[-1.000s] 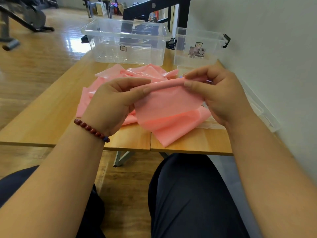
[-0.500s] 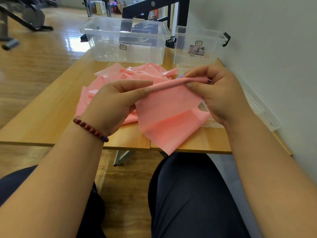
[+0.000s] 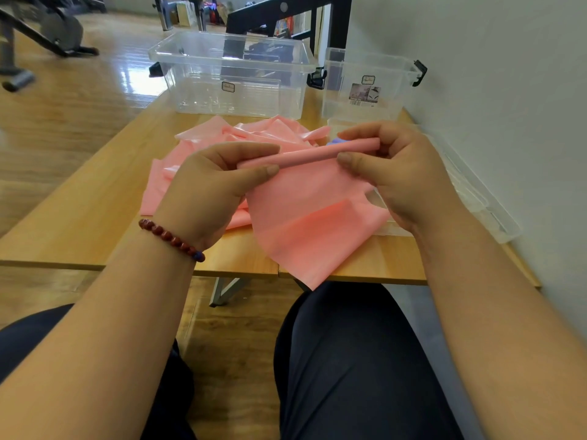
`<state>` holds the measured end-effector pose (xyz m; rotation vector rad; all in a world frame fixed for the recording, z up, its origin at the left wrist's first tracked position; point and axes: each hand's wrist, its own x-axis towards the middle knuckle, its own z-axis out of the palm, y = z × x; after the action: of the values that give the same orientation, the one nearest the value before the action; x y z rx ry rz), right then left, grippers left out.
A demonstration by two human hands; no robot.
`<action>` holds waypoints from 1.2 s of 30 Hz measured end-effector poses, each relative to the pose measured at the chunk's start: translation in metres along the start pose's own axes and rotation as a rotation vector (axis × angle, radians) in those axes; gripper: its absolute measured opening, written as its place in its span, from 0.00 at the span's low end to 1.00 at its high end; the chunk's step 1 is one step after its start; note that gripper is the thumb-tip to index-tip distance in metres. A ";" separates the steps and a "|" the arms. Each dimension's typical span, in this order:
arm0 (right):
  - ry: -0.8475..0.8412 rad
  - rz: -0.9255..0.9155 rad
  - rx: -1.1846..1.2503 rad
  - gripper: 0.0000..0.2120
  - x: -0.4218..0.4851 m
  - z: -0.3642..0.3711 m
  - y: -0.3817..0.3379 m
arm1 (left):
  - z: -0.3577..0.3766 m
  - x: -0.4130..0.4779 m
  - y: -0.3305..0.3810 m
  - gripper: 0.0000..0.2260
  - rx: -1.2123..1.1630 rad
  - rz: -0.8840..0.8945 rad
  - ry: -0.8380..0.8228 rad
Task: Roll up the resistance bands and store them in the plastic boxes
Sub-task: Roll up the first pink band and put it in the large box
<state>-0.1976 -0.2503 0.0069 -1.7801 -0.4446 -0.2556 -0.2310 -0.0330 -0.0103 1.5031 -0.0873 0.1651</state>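
We pinch the thin rolled edge of the pink band [image 3: 309, 154] between left hand [image 3: 216, 185] and right hand [image 3: 397, 173], above the table's near edge [image 3: 95, 258], keeping the roll tight.

Above the near edge of the table [image 3: 95, 217], the left hand [image 3: 216, 185] and the right hand [image 3: 397, 173] pinch the two ends of a thin roll at the top of the pink resistance band [image 3: 317, 223]. Its loose part hangs over this edge. At the table's far side stands the large plastic box [image 3: 235, 100], and at its far right corner the small plastic box [image 3: 336, 100].
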 end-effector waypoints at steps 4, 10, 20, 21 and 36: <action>-0.010 0.014 0.029 0.14 -0.001 0.002 -0.003 | 0.000 -0.001 0.001 0.09 0.000 0.003 0.001; 0.015 0.033 0.031 0.12 -0.002 0.004 -0.005 | -0.002 0.000 -0.002 0.09 0.034 0.007 -0.038; 0.000 0.062 0.073 0.10 -0.004 0.009 -0.007 | 0.003 -0.002 -0.003 0.10 0.106 0.079 -0.135; -0.010 0.064 0.071 0.11 -0.004 0.009 -0.006 | 0.003 -0.002 -0.002 0.09 0.130 0.089 -0.124; 0.007 0.039 0.038 0.11 0.001 0.001 -0.004 | -0.003 -0.001 -0.003 0.08 0.135 0.055 -0.168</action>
<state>-0.1983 -0.2480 0.0105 -1.7481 -0.4065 -0.2247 -0.2316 -0.0302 -0.0139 1.6486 -0.2562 0.0899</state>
